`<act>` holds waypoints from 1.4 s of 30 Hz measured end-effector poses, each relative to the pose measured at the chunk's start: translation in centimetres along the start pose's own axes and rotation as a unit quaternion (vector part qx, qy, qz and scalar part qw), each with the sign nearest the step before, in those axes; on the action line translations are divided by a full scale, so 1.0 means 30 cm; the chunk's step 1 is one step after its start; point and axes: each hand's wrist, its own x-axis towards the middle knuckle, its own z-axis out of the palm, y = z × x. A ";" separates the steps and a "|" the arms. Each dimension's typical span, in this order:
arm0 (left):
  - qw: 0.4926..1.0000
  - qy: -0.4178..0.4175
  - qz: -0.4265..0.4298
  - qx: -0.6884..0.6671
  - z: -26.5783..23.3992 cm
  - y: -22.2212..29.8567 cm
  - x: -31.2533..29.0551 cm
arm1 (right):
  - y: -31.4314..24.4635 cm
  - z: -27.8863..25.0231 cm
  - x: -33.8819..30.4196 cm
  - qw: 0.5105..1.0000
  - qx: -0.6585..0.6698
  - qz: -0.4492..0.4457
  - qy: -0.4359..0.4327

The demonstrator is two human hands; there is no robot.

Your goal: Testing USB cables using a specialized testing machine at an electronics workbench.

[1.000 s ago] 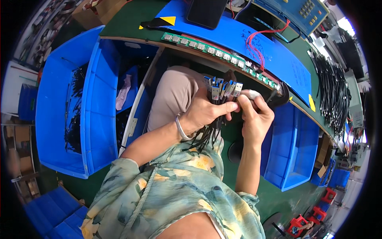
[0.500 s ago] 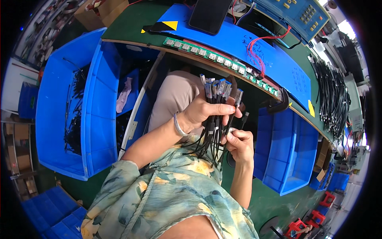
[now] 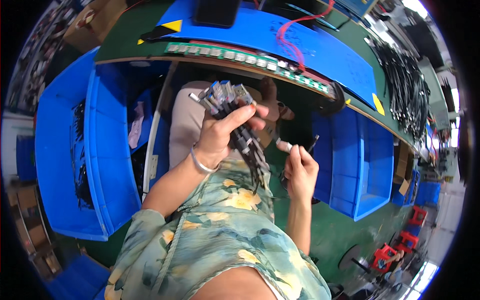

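My left hand [image 3: 219,134] is closed round a bundle of black USB cables [image 3: 245,142] above my lap. Their metal plugs, some with blue inside, fan out above the thumb, and the cords hang below. Off to the right, apart from the bundle, my right hand [image 3: 301,172] pinches a single black USB cable [image 3: 313,144]. One of its ends sticks up beside the fingers. A light plug-like tip also shows at the fingertips, blurred by motion. Most of that cable is hidden in the palm.
Ahead, a green circuit board strip [image 3: 215,52] with several sockets lines the bench edge, a black clamp [image 3: 336,100] at its right end. Blue bins stand at left [image 3: 52,165] and right [image 3: 345,170]. Many black cables [image 3: 402,85] lie on the bench at right.
My right hand has drawn a cable away from the bundle to the right. The bundle in my left hand now leans left. The whole view has shifted.
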 end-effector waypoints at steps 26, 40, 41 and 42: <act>0.995 0.070 -0.037 0.066 -0.148 0.011 -0.108 | -0.057 -0.006 0.080 0.950 0.215 -0.194 0.115; 0.990 0.023 0.054 0.126 0.000 0.008 0.075 | -0.086 0.102 0.203 0.962 0.054 -0.266 -0.018; 0.991 0.029 0.034 0.126 0.005 0.015 0.085 | -0.088 0.110 0.209 0.960 0.063 -0.271 -0.028; 0.993 0.049 -0.001 0.109 0.021 0.024 0.088 | -0.087 0.115 0.215 0.961 0.063 -0.268 -0.031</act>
